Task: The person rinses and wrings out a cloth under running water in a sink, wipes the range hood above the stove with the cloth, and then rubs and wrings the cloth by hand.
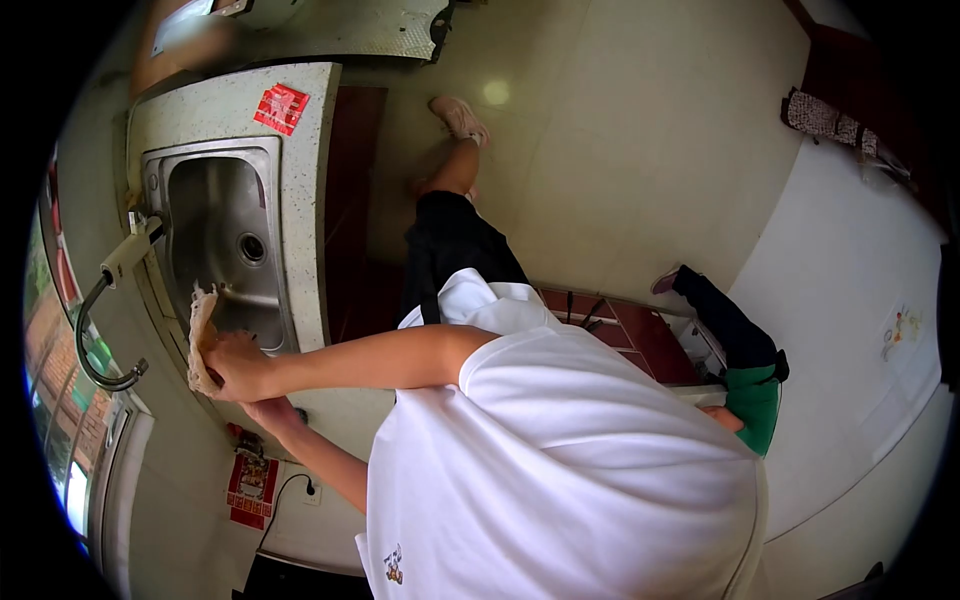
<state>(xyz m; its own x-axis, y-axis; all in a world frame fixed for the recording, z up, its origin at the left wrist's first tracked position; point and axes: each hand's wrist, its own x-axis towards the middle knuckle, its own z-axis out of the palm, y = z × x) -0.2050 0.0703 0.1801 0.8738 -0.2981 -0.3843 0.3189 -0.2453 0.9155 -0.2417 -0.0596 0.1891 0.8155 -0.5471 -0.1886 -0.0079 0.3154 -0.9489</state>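
Observation:
My right hand (238, 366) is closed round a crumpled beige cloth-like item (201, 345), which hangs along the near end of the steel sink (275, 185). Just below it in the view, my left hand (268, 409) is close against my right hand, its fingers mostly hidden behind it. The sink basin shows a round drain (251, 248) and some whitish matter near my hands. A faucet (130, 250) with a dark curved hose stands at the sink's window side.
A red packet (282, 108) lies on the speckled counter (225, 100). A metal sheet-like surface (390, 28) is at the top. A window (70, 400) is at the left. Another person in green (752, 405) is at the right, near an open drawer. A red printed box (252, 480) stands by a wall socket.

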